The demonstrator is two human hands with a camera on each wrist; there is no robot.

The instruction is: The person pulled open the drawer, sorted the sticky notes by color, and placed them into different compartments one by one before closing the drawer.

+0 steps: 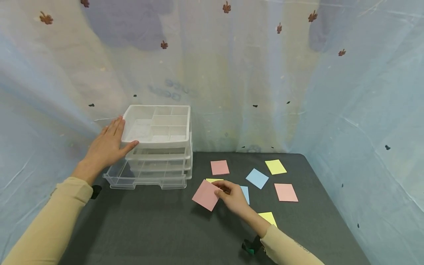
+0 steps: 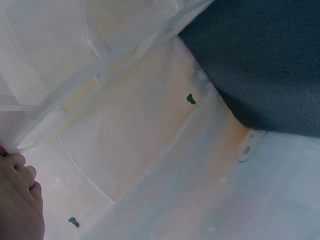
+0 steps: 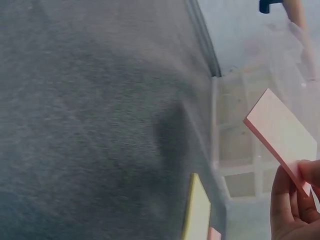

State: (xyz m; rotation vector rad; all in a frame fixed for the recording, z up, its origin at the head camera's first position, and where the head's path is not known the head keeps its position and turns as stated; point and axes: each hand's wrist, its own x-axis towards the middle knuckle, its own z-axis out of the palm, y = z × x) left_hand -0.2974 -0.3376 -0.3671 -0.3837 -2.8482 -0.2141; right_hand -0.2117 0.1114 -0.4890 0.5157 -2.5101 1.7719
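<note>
A pink sticky-note pad is pinched by its corner between the thumb and fingers of my right hand, raised over the dark table. The right wrist view shows the same pink pad and the right hand. My left hand rests against the left front corner of the top white tray, its fingers straight and thumb along the front edge. Below that tray stand clear drawers; the lowest drawer sticks out. In the left wrist view the left hand shows at the edge.
On the dark table right of the drawers lie several pads: pink, blue, yellow and pink. Another yellow pad is near my right forearm. A patterned curtain hangs behind and at the sides.
</note>
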